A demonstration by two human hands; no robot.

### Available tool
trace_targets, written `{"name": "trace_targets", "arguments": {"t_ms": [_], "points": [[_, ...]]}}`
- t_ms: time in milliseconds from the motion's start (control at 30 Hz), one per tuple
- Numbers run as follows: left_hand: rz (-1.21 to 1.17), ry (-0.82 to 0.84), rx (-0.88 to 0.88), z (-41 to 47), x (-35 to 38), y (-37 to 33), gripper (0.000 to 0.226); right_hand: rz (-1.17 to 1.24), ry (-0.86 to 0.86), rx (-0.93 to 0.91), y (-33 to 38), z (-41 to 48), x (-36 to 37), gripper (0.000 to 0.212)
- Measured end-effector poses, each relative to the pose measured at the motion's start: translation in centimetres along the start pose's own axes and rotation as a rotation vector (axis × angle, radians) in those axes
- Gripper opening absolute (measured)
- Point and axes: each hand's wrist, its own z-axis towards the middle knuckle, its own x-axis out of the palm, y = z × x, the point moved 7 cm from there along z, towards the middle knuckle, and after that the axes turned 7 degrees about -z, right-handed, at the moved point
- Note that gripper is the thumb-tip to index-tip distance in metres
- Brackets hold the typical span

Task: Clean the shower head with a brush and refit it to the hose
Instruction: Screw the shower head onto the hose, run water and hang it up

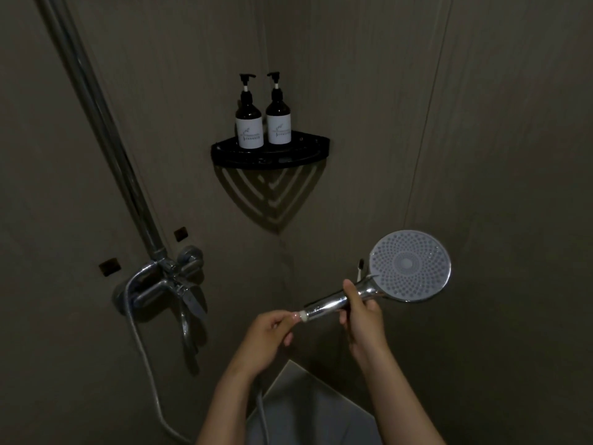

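One shower head (409,266), held up in two hands before the shower corner.
The right hand (362,316) grips its chrome handle, with the spray face toward the camera; the left hand (268,332) pinches the handle's white threaded end. One hose (142,348) hangs from one mixer tap (167,284) at left. Two pump bottles (248,120) stand on one black corner shelf (308,155).

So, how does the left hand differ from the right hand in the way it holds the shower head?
The left hand is at the white end of the handle of the shower head; the right hand is up near the round face. The left hand pinches with its fingertips; the right hand wraps round the handle. Only the right hand, not the left hand, seems also to hold a thin brush. Both hold the same handle.
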Motion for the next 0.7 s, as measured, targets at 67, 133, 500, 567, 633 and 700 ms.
{"name": "trace_targets", "arguments": {"t_ms": [67,133,500,567,633,700], "points": [[-0.032,-0.017,-0.011,-0.1,-0.3,0.0,0.032,0.013,-0.005,-0.006,0.2,-0.1,0.1,0.018],[-0.039,-0.024,0.007,-0.1,-0.4,-0.1,0.029,0.013,0.0,-0.016,0.4,-0.3,0.2,0.019],[-0.028,-0.007,0.133,-0.3,-0.7,-0.9,0.011,-0.02,0.06,0.0,0.2,-0.9,0.6,0.019],[-0.032,-0.015,0.136,-0.4,-0.7,-0.9,0.012,-0.01,0.058,0.001,0.3,-0.8,0.5,0.018],[-0.042,-0.019,0.125,-0.5,-0.6,-0.8,0.012,-0.001,0.054,-0.001,0.2,-0.9,0.4,0.018],[-0.068,-0.035,0.092,-0.5,-0.6,-0.6,0.008,0.001,0.046,-0.003,0.2,-0.9,0.4,0.017]]}}
